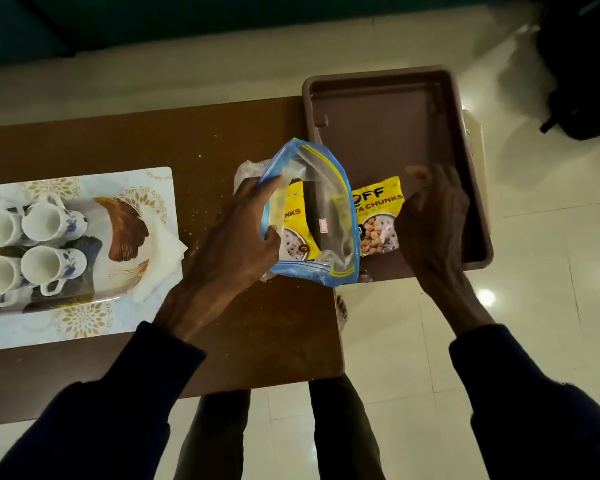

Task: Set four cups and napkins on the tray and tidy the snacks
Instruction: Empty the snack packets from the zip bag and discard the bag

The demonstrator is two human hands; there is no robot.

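the left hand [236, 230] grips the open zip bag [323, 209] at the brown tub [378, 76] left edge; the right hand [433, 230] holds with curled fingers a yellow snack packet [378, 216] inside the tub. four cups [49, 220] far left of it.

Brown table [222, 323] with placemat [84, 327], tub [378, 75], crumbs [195, 216].

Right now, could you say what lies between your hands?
Head view: the zip bag that the left hand grips, and the yellow snack packet the right hand holds.
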